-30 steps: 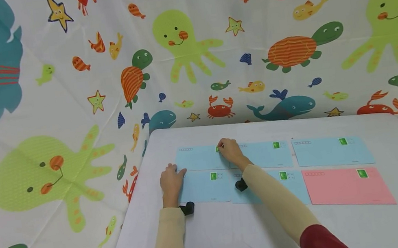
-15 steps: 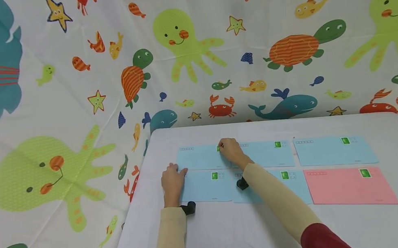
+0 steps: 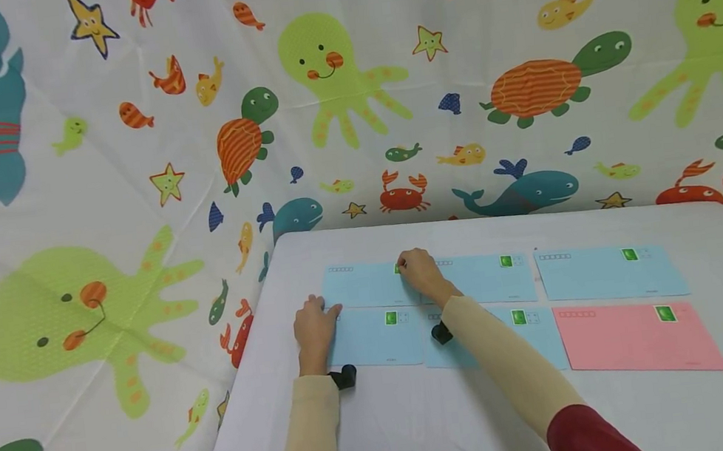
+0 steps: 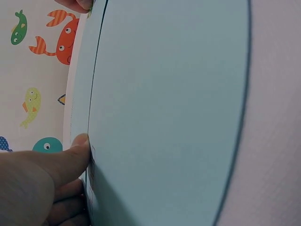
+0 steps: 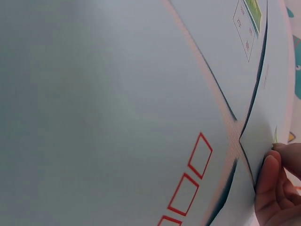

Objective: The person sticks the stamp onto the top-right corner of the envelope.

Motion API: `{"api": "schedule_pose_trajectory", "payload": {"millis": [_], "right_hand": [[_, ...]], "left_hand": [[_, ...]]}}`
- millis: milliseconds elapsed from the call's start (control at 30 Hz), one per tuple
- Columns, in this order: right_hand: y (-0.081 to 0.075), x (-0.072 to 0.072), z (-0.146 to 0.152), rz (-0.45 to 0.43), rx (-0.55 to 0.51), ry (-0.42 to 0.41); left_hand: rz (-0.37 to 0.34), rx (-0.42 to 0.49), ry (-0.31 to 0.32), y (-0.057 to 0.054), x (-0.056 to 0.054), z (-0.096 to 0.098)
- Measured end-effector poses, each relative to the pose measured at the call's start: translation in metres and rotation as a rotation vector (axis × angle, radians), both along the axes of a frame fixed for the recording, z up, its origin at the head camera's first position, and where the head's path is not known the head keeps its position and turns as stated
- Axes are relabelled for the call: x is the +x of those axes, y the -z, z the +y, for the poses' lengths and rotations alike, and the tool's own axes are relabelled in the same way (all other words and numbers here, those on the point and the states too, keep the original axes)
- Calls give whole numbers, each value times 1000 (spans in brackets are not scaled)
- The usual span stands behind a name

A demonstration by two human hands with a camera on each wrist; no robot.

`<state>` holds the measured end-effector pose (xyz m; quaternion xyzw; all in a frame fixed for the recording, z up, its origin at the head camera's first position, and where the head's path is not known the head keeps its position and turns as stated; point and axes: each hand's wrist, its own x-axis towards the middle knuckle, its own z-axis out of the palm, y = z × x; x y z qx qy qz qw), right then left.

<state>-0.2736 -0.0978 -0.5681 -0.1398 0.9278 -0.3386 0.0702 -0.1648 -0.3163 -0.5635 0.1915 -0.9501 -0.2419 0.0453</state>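
At the upper right corner of the top left blue envelope [image 3: 362, 289], my right hand [image 3: 422, 272] pinches a small green stamp [image 3: 397, 269] between thumb and fingers. The right wrist view shows these fingers [image 5: 269, 176] bent down at the envelope, with only a sliver of the stamp [image 5: 275, 135] visible. My left hand [image 3: 312, 331] rests on the left edges of the top left and bottom left blue envelopes [image 3: 374, 339]. Seen from the left wrist, its thumb [image 4: 77, 150] lies where the two envelopes meet.
Blue envelopes with green stamps lie at top middle [image 3: 485, 282], bottom middle [image 3: 545, 342] and top right [image 3: 608, 275]. A pink stamped envelope [image 3: 639, 343] lies at bottom right. All are on a white table [image 3: 398, 430] before a sea-animal curtain [image 3: 343, 183].
Both hands stay in place, the right at the stamp and the left on the envelopes' edges. The head view has shifted slightly.
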Motion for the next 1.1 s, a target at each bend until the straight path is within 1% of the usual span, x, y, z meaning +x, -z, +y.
{"api": "schedule_pose_trajectory", "payload": {"millis": [100, 300, 500, 600, 700, 867, 1100], "right_hand": [[0, 0, 1, -10, -2, -1], [-4, -1, 9, -40, -45, 5], [-12, -3, 22, -4, -63, 13], [-20, -1, 28, 19, -80, 28], [-29, 1, 41, 60, -81, 38], [-40, 12, 59, 114, -72, 24], [-51, 36, 85, 150, -49, -3]], "left_hand": [[3, 1, -2, 0, 0, 0], [-4, 5, -3, 0, 0, 4], [-16, -4, 0, -1, 0, 3], [-24, -8, -3, -1, 2, 0], [-29, 2, -2, -1, 1, 0], [-38, 20, 6, 1, 3, 0], [-49, 0, 32, 0, 5, 1]]}}
